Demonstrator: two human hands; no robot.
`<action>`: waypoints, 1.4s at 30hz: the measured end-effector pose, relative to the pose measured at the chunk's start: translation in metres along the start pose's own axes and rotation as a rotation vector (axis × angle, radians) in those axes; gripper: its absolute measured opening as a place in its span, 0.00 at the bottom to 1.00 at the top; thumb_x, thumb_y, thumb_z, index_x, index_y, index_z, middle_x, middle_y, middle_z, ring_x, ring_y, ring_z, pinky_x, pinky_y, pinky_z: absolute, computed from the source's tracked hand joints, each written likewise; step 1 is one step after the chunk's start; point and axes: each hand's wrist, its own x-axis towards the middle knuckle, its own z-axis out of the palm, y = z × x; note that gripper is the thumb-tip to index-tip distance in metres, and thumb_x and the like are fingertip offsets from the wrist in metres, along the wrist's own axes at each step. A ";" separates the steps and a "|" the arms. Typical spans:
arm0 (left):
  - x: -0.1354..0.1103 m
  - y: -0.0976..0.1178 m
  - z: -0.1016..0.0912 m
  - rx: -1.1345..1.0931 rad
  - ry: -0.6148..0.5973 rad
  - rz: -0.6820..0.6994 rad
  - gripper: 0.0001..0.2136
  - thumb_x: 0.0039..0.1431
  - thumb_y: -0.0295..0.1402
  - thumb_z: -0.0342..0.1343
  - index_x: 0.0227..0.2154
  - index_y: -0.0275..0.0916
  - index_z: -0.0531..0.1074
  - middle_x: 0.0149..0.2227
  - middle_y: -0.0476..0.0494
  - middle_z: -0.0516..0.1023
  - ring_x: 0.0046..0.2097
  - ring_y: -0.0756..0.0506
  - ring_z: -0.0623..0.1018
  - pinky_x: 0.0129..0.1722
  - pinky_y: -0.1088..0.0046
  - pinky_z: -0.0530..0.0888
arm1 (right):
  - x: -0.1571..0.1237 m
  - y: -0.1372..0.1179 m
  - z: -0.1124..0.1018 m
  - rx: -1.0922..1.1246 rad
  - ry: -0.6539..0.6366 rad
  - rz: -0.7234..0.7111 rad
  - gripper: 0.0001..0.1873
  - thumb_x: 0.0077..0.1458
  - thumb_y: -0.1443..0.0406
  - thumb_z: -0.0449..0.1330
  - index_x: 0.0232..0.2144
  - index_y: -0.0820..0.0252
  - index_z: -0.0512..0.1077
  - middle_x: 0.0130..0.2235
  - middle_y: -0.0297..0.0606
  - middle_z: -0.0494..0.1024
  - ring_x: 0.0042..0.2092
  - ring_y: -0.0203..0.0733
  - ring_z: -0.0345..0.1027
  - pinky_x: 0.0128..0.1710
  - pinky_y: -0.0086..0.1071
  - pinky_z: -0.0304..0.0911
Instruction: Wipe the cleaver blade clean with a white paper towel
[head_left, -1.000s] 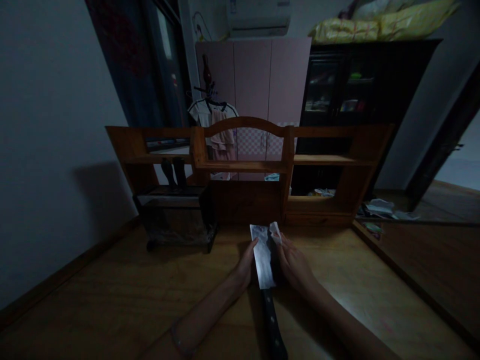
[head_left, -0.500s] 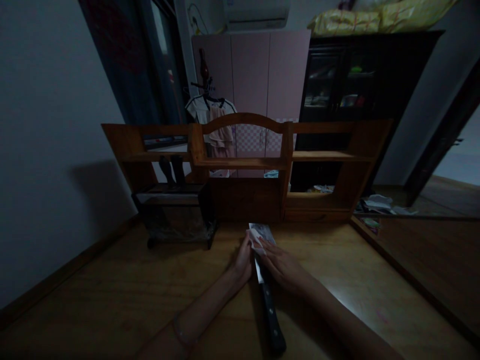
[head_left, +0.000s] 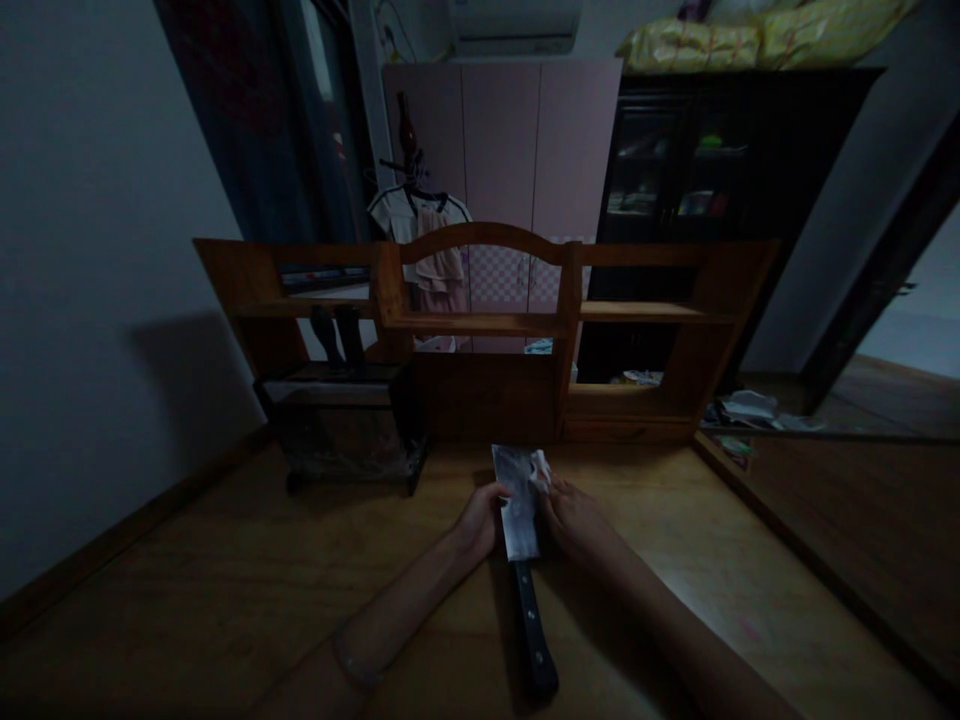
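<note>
A cleaver with a broad metal blade and a black riveted handle lies over the wooden table, its handle pointing toward me. My left hand grips the left edge of the blade, thumb on top and fingers underneath. At the blade's right edge, my right hand pinches a crumpled white tissue against the metal. The undersides of both hands are hidden.
A knife block holding two black-handled knives stands at the left of the table. Along the table's back runs a wooden shelf unit. A wall rises on the left.
My right hand has slid the tissue from the left part of the blade across to its right edge, exposing the blade's face. My left hand still holds the left edge.
</note>
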 end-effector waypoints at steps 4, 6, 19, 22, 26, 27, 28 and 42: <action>-0.004 0.001 0.007 0.016 -0.010 0.004 0.09 0.53 0.26 0.50 0.34 0.28 0.74 0.31 0.38 0.79 0.32 0.45 0.77 0.42 0.68 0.72 | 0.000 0.005 0.001 -0.016 0.049 0.038 0.22 0.67 0.68 0.40 0.58 0.69 0.63 0.61 0.52 0.60 0.62 0.50 0.53 0.60 0.45 0.53; -0.004 0.001 0.008 0.019 -0.035 0.027 0.11 0.57 0.30 0.50 0.37 0.29 0.74 0.33 0.38 0.79 0.34 0.45 0.78 0.44 0.69 0.71 | 0.002 0.003 -0.004 0.050 0.113 0.007 0.23 0.69 0.66 0.38 0.62 0.67 0.57 0.64 0.48 0.55 0.64 0.46 0.47 0.63 0.44 0.48; 0.002 -0.001 -0.001 -0.103 -0.192 0.058 0.28 0.63 0.51 0.42 0.45 0.29 0.71 0.44 0.31 0.76 0.50 0.39 0.74 0.55 0.62 0.65 | 0.002 -0.033 -0.021 0.318 -0.023 -0.286 0.23 0.70 0.60 0.40 0.65 0.56 0.52 0.65 0.35 0.50 0.66 0.41 0.40 0.65 0.42 0.43; 0.001 -0.001 -0.002 -0.085 -0.211 0.054 0.29 0.62 0.53 0.42 0.47 0.29 0.71 0.45 0.31 0.76 0.51 0.38 0.73 0.57 0.61 0.64 | 0.003 -0.027 -0.017 0.287 -0.019 -0.280 0.22 0.70 0.60 0.41 0.64 0.55 0.55 0.65 0.35 0.52 0.65 0.42 0.43 0.65 0.44 0.44; 0.000 0.000 -0.002 -0.039 -0.228 0.051 0.31 0.61 0.54 0.41 0.50 0.30 0.70 0.47 0.31 0.75 0.51 0.37 0.73 0.57 0.59 0.62 | 0.004 -0.009 0.004 0.193 0.008 -0.161 0.22 0.69 0.61 0.42 0.63 0.53 0.56 0.64 0.37 0.55 0.65 0.46 0.43 0.62 0.53 0.46; -0.001 0.001 -0.002 -0.028 -0.236 0.051 0.32 0.61 0.54 0.41 0.50 0.29 0.70 0.47 0.31 0.75 0.51 0.37 0.73 0.57 0.59 0.62 | 0.005 -0.002 0.010 0.176 0.031 -0.135 0.22 0.69 0.63 0.42 0.63 0.56 0.56 0.64 0.40 0.53 0.65 0.46 0.43 0.62 0.52 0.47; -0.001 0.001 -0.002 -0.019 -0.240 0.051 0.32 0.61 0.55 0.40 0.50 0.29 0.70 0.48 0.31 0.75 0.51 0.37 0.73 0.57 0.59 0.62 | 0.005 0.004 0.014 0.164 0.058 -0.127 0.22 0.68 0.65 0.42 0.62 0.59 0.57 0.65 0.42 0.53 0.65 0.46 0.43 0.63 0.51 0.46; -0.005 0.001 0.000 -0.004 -0.241 0.060 0.33 0.60 0.56 0.41 0.50 0.30 0.71 0.47 0.32 0.76 0.52 0.35 0.72 0.57 0.58 0.63 | 0.010 0.005 -0.027 0.614 0.432 0.089 0.24 0.69 0.56 0.39 0.62 0.53 0.58 0.59 0.38 0.65 0.59 0.50 0.59 0.58 0.47 0.59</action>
